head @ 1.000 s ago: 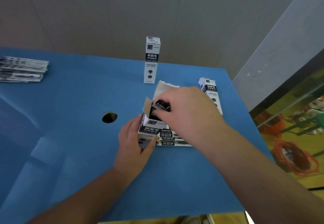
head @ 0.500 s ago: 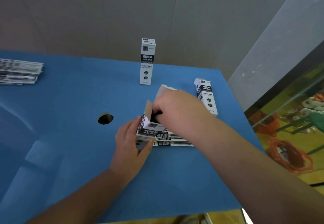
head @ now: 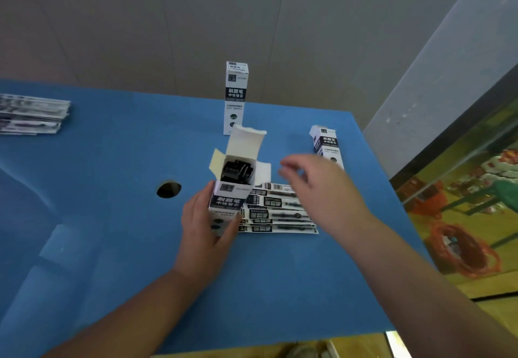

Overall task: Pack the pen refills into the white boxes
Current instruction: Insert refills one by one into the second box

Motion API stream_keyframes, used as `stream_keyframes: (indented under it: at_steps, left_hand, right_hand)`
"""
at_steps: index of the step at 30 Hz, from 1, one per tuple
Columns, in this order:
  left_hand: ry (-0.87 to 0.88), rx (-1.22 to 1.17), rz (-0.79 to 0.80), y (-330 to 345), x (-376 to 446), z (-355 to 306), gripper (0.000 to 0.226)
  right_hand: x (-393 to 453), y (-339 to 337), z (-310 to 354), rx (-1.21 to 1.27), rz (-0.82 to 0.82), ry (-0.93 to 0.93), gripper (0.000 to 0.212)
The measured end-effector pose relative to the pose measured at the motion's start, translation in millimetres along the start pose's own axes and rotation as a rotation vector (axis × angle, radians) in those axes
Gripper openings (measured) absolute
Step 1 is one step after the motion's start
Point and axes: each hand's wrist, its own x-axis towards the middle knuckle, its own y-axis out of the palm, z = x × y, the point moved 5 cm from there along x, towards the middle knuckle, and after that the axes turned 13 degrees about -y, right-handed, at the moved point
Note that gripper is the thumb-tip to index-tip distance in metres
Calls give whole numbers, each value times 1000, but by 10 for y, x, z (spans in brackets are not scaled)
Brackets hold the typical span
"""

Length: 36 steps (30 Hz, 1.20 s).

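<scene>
1. Plainly, the blue table (head: 112, 217) keeps everything within reach.
2. Her left hand (head: 204, 226) grips the open white box (head: 232, 189) upright for loading.
3. Loose-fingered and empty, the right hand (head: 316, 186) hovers above the pen refills (head: 280, 214) lying beside the box.

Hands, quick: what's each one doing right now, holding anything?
Left hand: grips the open white box, upright on the table.
Right hand: open, fingers loosely curled, holding nothing.

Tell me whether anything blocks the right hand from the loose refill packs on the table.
Nothing visible does. The right hand hovers empty just above the refill packs, which lie uncovered beside the open box that the left hand holds.
</scene>
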Motion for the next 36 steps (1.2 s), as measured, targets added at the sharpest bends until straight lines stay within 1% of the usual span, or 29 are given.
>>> stream_keyframes:
  at_steps: [2,3,5,8,9,11,13,15,17,21,24,26,31,36]
  left_hand:
    - [-17,-33,2,-6,-6,4,67]
    - [-14,-33,-5,-10,-26,-1,71]
    - [10,-14,-25,-15,-55,2,75]
    - [31,-1,-5,4,-61,29,74]
    - [32,7,10,13,-56,36,73]
    - [47,29,25,23,-44,37,70]
    - [54,32,17,22,-47,30,71]
    - [57,25,3,17,-46,27,73]
    - [43,1,15,21,-33,42,73]
    - [39,-20,9,14,-11,48,70]
    - [54,-25,-12,8,-11,57,68]
    - [51,-31,-16,9,-17,71,70]
    - [49,-58,-23,3,-31,57,71]
    - [47,-55,-22,-7,-27,38,71]
  right_hand:
    - [-99,275,-240,-196,301,31,31]
    - [-156,396,-317,-236,401,22,35]
    - [-242,587,-391,-224,484,-12,42]
    - [-333,801,-451,-135,506,-59,56]
    - [-355,857,-458,-141,508,-86,58]
    - [-380,941,-468,-200,489,-148,51]
    - [-389,969,-462,-246,461,-176,40]
    - [-386,975,-443,-300,465,-208,27]
    - [-384,962,-439,-336,478,-212,22]
    - [-323,858,-428,-310,467,-134,20]
    - [-273,772,-407,-219,479,-29,17]
    - [-251,711,-408,-152,470,34,24]
    - [-179,560,-483,-37,381,138,49]
    - [-176,505,-585,41,360,215,49]
